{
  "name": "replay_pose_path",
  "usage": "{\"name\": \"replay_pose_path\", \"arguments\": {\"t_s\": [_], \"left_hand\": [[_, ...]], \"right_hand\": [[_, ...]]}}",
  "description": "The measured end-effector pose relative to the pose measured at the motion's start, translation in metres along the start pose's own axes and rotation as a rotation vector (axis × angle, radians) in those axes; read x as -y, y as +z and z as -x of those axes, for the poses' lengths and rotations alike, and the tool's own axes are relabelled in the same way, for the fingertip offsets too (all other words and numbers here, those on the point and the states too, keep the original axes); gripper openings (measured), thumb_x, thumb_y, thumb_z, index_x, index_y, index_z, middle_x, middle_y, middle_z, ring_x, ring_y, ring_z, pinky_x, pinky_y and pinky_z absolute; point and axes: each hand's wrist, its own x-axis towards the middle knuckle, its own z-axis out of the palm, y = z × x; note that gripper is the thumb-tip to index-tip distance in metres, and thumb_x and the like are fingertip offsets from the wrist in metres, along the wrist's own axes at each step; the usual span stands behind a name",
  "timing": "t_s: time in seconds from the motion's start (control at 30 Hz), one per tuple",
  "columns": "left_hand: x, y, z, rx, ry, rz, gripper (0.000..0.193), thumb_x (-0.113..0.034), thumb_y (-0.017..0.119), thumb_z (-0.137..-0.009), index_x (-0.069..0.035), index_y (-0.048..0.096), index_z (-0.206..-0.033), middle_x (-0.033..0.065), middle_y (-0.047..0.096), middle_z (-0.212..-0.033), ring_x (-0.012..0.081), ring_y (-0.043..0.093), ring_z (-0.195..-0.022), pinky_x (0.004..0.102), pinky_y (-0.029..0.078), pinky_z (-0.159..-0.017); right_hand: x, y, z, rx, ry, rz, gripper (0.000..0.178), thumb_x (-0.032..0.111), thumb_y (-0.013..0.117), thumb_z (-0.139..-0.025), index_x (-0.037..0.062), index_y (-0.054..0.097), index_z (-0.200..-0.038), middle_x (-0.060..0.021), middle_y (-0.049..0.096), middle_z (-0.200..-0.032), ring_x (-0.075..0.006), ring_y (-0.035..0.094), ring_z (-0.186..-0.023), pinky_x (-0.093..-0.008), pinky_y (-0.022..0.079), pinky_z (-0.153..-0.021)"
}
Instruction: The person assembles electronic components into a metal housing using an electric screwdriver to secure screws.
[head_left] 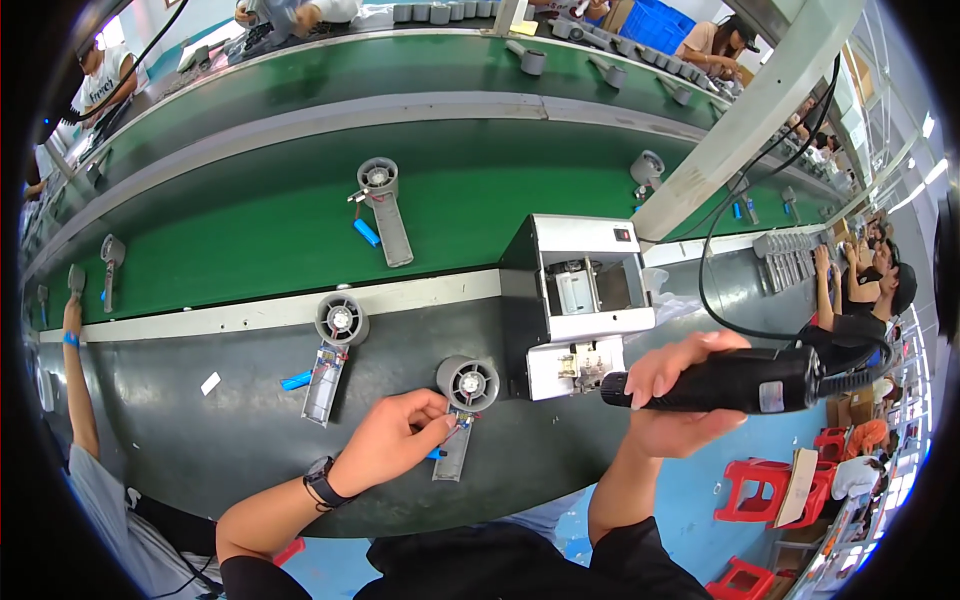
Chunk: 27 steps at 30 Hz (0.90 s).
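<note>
My right hand (685, 410) is wrapped round a black electric screwdriver (765, 385), held level. Its tip points left, at the front of a black-and-white screw feeder (585, 236). At the bench's middle lies an open grey handheld fan (468, 382), round head away from me and handle toward me. My left hand (395, 438), with a black watch on the wrist, pinches it where head meets handle, by a small circuit board. Part of a blue battery shows beside those fingers. Left of it lies a second open fan (340, 322), its blue battery (297, 381) beside the handle.
Beyond the bench runs a green conveyor belt (270, 220) carrying more fans, one (385, 210) with a loose blue battery. A white post (750, 120) rises behind the feeder, and a black cable (705, 270) hangs nearby. Another person's arm (78, 370) reaches the belt at left.
</note>
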Motion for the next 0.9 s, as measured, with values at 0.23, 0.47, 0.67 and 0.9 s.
{"name": "replay_pose_path", "arguments": {"t_s": [0.23, 0.47, 0.67, 0.9], "left_hand": [[0.003, 0.0, 0.001, 0.009, 0.021, 0.013, 0.018, -0.012, 0.062, -0.095, 0.006, 0.06, -0.1, 0.0059, 0.068, -0.083, 0.0084, 0.062, -0.076, 0.0258, 0.05, -0.068], [-0.001, 0.0, 0.0, 0.008, 0.011, -0.009, 0.018, -0.012, 0.061, -0.095, 0.005, 0.061, -0.1, 0.0057, 0.068, -0.082, 0.0085, 0.063, -0.076, 0.0258, 0.051, -0.068], [0.001, -0.001, 0.001, 0.001, 0.02, -0.003, 0.017, -0.011, 0.061, -0.095, 0.005, 0.061, -0.1, 0.0055, 0.068, -0.081, 0.0084, 0.062, -0.074, 0.026, 0.051, -0.067], [-0.001, -0.001, 0.001, 0.018, 0.019, -0.003, 0.012, -0.007, 0.063, -0.095, 0.004, 0.06, -0.1, 0.0018, 0.065, -0.084, 0.0044, 0.058, -0.076, 0.0229, 0.048, -0.064]], "right_hand": [[-0.003, 0.001, 0.006, 0.019, -0.082, 0.022, 0.072, 0.068, 0.044, -0.094, 0.001, 0.037, -0.12, -0.0071, 0.047, -0.069, -0.0143, 0.047, -0.046, -0.0269, 0.044, -0.042], [-0.002, 0.001, 0.007, 0.024, -0.087, 0.028, 0.072, 0.067, 0.044, -0.094, 0.0006, 0.037, -0.12, -0.0071, 0.048, -0.07, -0.014, 0.047, -0.046, -0.0269, 0.044, -0.043], [-0.004, 0.002, 0.007, 0.03, -0.078, 0.019, 0.072, 0.067, 0.044, -0.094, 0.0002, 0.037, -0.12, -0.0071, 0.047, -0.069, -0.0142, 0.047, -0.046, -0.0275, 0.044, -0.042], [-0.007, 0.001, -0.006, 0.08, 0.127, -0.044, 0.074, 0.067, 0.05, -0.092, -0.0005, 0.038, -0.121, -0.0082, 0.048, -0.067, -0.0159, 0.047, -0.045, -0.0285, 0.044, -0.042]]}}
